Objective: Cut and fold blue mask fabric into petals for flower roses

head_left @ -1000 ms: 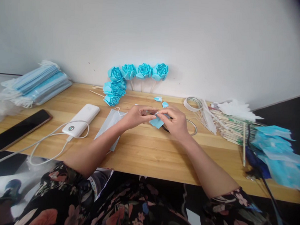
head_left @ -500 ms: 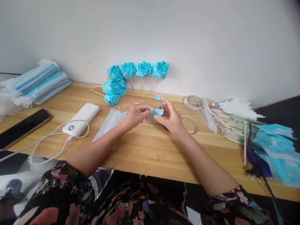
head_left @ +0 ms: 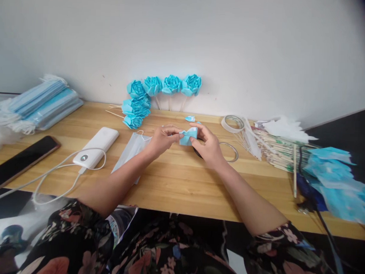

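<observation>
Both hands meet above the middle of the wooden table. My left hand pinches the left edge of a small blue piece of mask fabric. My right hand grips the same piece from the right, thumb beneath it. A white face mask lies flat under my left wrist. Two small blue scraps lie just beyond the hands.
Several blue fabric roses on sticks lean against the wall. A stack of blue masks sits far left, with a phone and a cabled white power bank. Tape rolls, wooden sticks and cut blue fabric lie right.
The blue piece has been lifted and turned between the fingers; my right hand shifted from on top of it to gripping it from the right side.
</observation>
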`<state>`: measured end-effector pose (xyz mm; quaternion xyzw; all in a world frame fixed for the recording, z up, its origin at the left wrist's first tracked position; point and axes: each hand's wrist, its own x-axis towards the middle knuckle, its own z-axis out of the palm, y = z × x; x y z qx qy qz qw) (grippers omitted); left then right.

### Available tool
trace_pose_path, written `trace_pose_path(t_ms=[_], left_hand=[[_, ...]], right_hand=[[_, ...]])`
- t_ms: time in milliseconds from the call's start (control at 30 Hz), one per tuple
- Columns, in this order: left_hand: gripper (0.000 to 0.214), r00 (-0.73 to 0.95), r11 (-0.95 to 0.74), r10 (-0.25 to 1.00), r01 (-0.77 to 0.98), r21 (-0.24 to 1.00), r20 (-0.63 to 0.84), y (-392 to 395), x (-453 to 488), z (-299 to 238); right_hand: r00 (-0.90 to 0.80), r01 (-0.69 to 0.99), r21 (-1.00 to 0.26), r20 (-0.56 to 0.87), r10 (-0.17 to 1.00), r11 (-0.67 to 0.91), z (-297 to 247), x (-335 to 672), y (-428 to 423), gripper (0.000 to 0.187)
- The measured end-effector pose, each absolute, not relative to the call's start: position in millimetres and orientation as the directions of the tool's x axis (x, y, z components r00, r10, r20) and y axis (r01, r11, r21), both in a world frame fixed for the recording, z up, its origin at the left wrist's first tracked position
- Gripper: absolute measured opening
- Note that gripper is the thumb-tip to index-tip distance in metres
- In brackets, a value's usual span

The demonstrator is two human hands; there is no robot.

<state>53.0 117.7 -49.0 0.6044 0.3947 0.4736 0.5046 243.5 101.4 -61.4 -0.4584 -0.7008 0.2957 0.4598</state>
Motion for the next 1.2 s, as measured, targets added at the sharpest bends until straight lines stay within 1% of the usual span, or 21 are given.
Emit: trace_pose_path(t_ms=[133,233,400,467,567,667,833,967,1133,1200], left_hand=[[0.021,0.180,-0.121,0.975,-0.047,0.992,0.127,120,52,-51],[0.021,0.183,-0.093,0.978,-0.074,0.993,0.105,118,53,-49],[0.021,0.162,-0.125,0.977,-0.092,0.988,0.139,112,56,-44],[0.022,0.174,-0.104,0.977,-0.126,0.987,0.125,112,57,-45],[0.022,0.196,-0.027,0.978,-0.201,0.979,0.067,115,58,-52],[0.022,0.210,0.009,0.977,-0.241,0.971,0.043,119,58,-60],[0.017,0.170,-0.072,0.981,-0.146,0.987,0.097,121,56,-58],[0.018,0.148,-0.103,0.981,-0.131,0.986,0.122,122,54,-55],[0.017,0.167,-0.135,0.975,-0.082,0.987,0.147,123,54,-60],[0.018,0.183,-0.144,0.971,-0.062,0.988,0.154,122,55,-63]], right_hand=[[-0.157,0.511,-0.729,0.442,0.883,0.455,-61,243,101,0.046],[-0.163,0.563,-0.669,0.486,0.859,0.486,-61,239,99,0.047],[-0.151,0.578,-0.654,0.502,0.851,0.489,-64,237,99,0.049],[-0.146,0.580,-0.654,0.503,0.852,0.485,-64,235,99,0.049],[-0.145,0.573,-0.672,0.481,0.865,0.470,-64,233,96,0.050],[-0.140,0.528,-0.733,0.423,0.895,0.429,-64,231,95,0.050],[-0.114,0.424,-0.829,0.352,0.929,0.366,-63,234,100,0.046],[-0.161,0.336,-0.866,0.336,0.928,0.371,-61,237,102,0.046],[-0.184,0.355,-0.867,0.301,0.936,0.348,-57,236,97,0.057],[-0.161,0.368,-0.866,0.300,0.940,0.339,-56,236,97,0.056]])
